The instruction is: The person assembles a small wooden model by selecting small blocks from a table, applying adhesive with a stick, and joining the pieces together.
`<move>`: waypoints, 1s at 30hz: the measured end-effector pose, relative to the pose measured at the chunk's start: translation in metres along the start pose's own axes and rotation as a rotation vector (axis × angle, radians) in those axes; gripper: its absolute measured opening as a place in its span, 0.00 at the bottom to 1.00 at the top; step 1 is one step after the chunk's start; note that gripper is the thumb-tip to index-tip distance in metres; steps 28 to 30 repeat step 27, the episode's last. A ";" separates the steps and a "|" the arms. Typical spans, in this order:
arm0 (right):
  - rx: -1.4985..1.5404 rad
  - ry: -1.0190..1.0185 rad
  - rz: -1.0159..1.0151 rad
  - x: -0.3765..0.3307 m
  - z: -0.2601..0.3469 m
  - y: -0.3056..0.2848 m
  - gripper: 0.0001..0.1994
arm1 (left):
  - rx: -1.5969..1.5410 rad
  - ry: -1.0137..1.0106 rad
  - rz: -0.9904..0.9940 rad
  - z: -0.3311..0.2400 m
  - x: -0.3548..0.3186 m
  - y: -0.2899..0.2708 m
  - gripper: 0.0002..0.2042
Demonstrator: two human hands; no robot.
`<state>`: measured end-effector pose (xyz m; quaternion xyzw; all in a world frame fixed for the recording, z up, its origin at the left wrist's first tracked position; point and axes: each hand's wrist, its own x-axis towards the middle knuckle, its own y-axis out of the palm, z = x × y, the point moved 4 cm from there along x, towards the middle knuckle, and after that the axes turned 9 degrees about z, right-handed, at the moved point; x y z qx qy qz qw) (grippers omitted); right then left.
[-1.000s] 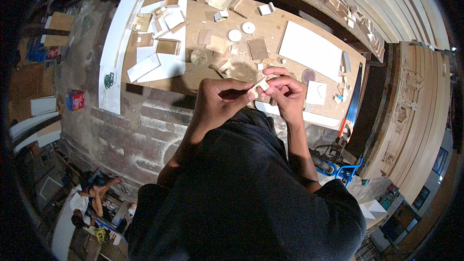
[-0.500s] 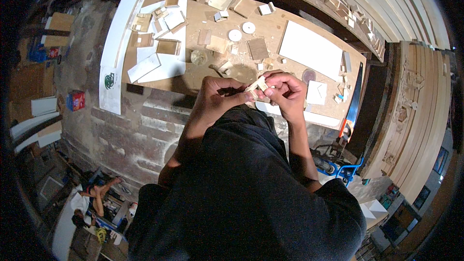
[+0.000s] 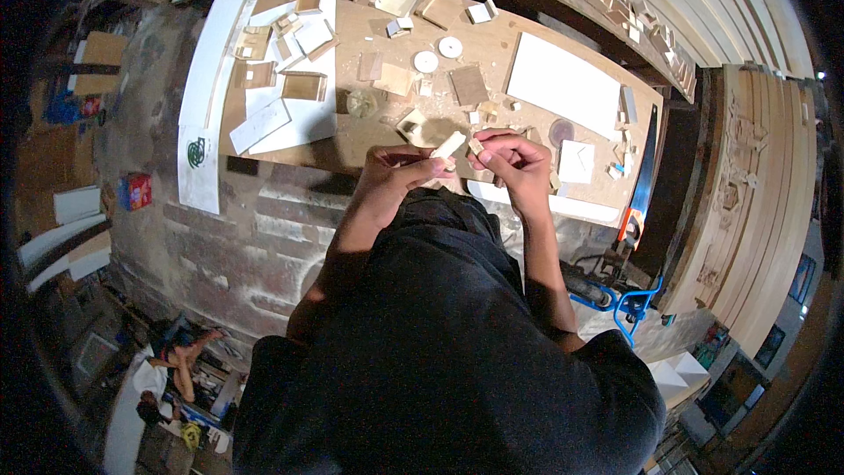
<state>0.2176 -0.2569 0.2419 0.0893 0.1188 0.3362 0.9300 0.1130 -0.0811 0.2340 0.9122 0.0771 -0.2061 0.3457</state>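
Above the near edge of the wooden worktable, my left hand pinches a pale wooden strip that slants up to the right. A small part at its lower end is partly covered by my fingers. My right hand is closed on a small pale wooden block, held just right of the strip with a narrow gap between them. Below and behind my hands on the table are a small wooden box piece, a brown square board and two white discs.
A white panel lies at the table's right, with a handsaw along the edge. White sheets and small wooden boxes crowd the left. Long planks are stacked at right. Another person sits at lower left.
The pale wooden pieces were together between both hands; now they are apart, the strip in my left hand and the small block in my right. The hands have separated slightly.
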 end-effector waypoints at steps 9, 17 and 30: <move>-0.737 0.192 -0.036 0.014 -0.197 -0.036 0.05 | -0.039 -0.187 -0.084 0.045 -0.011 -0.079 0.09; -0.797 0.109 -0.120 0.010 -0.188 -0.003 0.16 | 0.126 -0.079 -0.020 0.082 -0.005 -0.136 0.10; -0.384 0.188 -0.195 -0.020 -0.175 0.068 0.09 | 0.133 -0.257 0.078 0.091 0.033 -0.143 0.17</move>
